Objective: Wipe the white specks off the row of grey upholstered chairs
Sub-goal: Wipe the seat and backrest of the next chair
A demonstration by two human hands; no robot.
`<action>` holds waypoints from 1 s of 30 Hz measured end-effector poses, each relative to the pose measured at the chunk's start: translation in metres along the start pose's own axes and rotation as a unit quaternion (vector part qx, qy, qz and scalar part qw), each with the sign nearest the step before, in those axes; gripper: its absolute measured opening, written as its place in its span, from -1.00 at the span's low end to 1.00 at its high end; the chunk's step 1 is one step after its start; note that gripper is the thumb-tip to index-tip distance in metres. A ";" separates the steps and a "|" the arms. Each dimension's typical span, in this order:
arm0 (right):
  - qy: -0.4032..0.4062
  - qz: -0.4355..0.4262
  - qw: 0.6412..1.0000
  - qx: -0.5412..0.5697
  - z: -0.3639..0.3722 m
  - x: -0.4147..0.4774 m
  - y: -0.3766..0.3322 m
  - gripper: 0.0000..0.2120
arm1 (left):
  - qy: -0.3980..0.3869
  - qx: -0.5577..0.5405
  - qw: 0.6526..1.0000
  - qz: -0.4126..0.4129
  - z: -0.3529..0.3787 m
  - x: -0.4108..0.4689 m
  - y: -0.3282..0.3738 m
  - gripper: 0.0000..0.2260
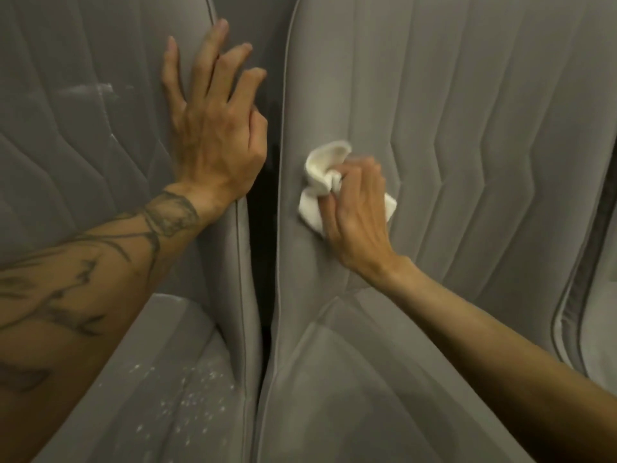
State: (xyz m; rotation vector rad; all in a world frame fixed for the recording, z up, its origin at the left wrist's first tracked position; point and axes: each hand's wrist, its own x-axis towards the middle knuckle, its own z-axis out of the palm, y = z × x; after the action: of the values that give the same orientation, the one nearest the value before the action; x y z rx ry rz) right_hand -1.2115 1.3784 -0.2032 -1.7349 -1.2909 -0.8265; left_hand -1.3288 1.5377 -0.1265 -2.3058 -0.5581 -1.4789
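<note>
Right hand (357, 208) clenched on white cloth (320, 185), pressed to grey chair back (467, 128) — my left hand (213, 128) splayed flat on neighbouring backrest (83, 128); white specks (190, 399) below-left.

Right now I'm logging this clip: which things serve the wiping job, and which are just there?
Job: white cloth bunched in the right hand; left hand braced on the left chair back; white specks; right chair back.
Just there: third chair.

White specks (187, 399) scattered on left grey chair (66, 135) seat; right chair (467, 128) backrest quilted, speck-free.
</note>
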 end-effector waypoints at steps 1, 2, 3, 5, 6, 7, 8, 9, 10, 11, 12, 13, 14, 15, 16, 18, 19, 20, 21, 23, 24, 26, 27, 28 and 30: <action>0.035 0.031 0.999 0.001 0.002 0.014 -0.002 -0.85 | -0.001 0.002 1.000 0.000 0.001 0.000 0.000 -0.65; 0.068 0.060 0.996 0.005 0.005 0.023 -0.006 -0.86 | -0.001 0.003 1.000 0.001 0.001 0.000 0.000 -0.65; 0.091 0.079 0.993 0.017 0.009 0.026 -0.011 -0.87 | 0.000 0.003 1.000 0.001 0.002 0.000 -0.001 -0.65; 0.087 0.071 0.993 0.039 0.015 0.004 -0.024 -0.87 | 0.004 0.004 1.000 0.003 0.002 0.000 -0.002 -0.64; 0.053 0.043 0.997 0.037 0.018 -0.022 -0.029 -0.86 | 0.006 0.007 1.000 0.005 0.003 0.000 -0.001 -0.64; 0.003 0.000 1.000 0.022 0.018 -0.051 -0.032 -0.84 | 0.007 0.010 1.000 0.005 0.003 0.000 -0.001 -0.65; -0.053 -0.047 0.997 0.001 0.016 -0.080 -0.035 -0.82 | 0.007 0.011 1.000 0.005 0.003 0.000 -0.001 -0.65; -0.107 -0.081 0.991 -0.010 0.013 -0.102 -0.035 -0.80 | 0.006 0.010 1.000 0.004 0.002 0.001 0.000 -0.65; -0.145 -0.107 0.984 -0.016 0.010 -0.113 -0.033 -0.79 | 0.004 0.008 1.000 0.002 0.002 0.001 0.000 -0.65; -0.168 -0.123 0.978 -0.021 0.007 -0.111 -0.028 -0.79 | 0.001 0.007 1.000 0.000 0.002 0.001 0.000 -0.64; -0.170 -0.133 0.976 -0.030 0.006 -0.099 -0.026 -0.80 | 0.000 0.005 1.000 0.001 0.001 0.001 0.000 -0.65; -0.156 -0.131 0.978 -0.042 0.007 -0.082 -0.024 -0.79 | 0.000 0.003 1.000 0.003 0.001 0.002 0.000 -0.65; -0.121 -0.117 0.984 -0.056 0.010 -0.062 -0.024 -0.76 | 0.000 0.004 1.000 0.004 0.001 0.001 0.000 -0.65; -0.079 -0.086 0.991 -0.065 0.013 -0.045 -0.024 -0.77 | 0.000 0.007 1.000 0.004 0.001 0.001 -0.001 -0.65; -0.042 -0.051 0.995 -0.068 0.016 -0.036 -0.028 -0.80 | -0.002 0.008 1.000 0.003 0.002 0.001 -0.002 -0.65; -0.027 -0.026 0.997 -0.071 0.021 -0.046 -0.040 -0.80 | -0.006 0.007 1.000 0.005 0.002 0.002 -0.002 -0.65; -0.057 -0.050 0.994 -0.076 0.022 -0.060 -0.047 -0.77 | -0.005 0.009 1.000 0.007 0.002 0.002 -0.003 -0.65; -0.095 -0.087 0.988 -0.083 0.019 -0.075 -0.052 -0.73 | -0.003 0.008 1.000 0.010 0.002 0.002 -0.003 -0.65; -0.131 -0.119 0.980 -0.091 0.013 -0.083 -0.054 -0.69 | -0.002 0.005 1.000 0.011 0.002 0.003 -0.003 -0.65; -0.122 -0.131 0.978 -0.110 0.003 -0.055 -0.044 -0.69 | -0.003 0.005 1.000 0.012 0.002 0.002 -0.004 -0.65; -0.074 -0.098 0.985 -0.122 0.001 -0.025 -0.041 -0.73 | -0.004 0.007 1.000 0.014 0.002 0.002 -0.004 -0.64; 0.047 0.005 0.990 -0.136 -0.001 0.050 -0.034 -0.76 | -0.002 0.008 1.000 0.019 0.002 0.001 -0.003 -0.64; 0.080 0.038 0.986 -0.141 -0.005 0.080 -0.032 -0.75 | 0.000 0.004 1.000 0.021 0.002 0.001 -0.003 -0.65; 0.088 0.053 0.985 -0.142 -0.007 0.095 -0.031 -0.74 | 0.001 0.000 1.000 0.021 0.003 0.001 -0.002 -0.65; 0.049 0.033 0.990 -0.130 -0.003 0.079 -0.031 -0.74 | 0.001 -0.001 1.000 0.017 0.003 0.002 -0.002 -0.65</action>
State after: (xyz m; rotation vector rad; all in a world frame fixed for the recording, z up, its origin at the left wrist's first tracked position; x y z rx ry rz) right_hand -1.2208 1.4147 -0.1271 -1.9032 -1.0932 -1.0658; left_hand -1.3268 1.5411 -0.1260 -2.3038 -0.5134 -1.4667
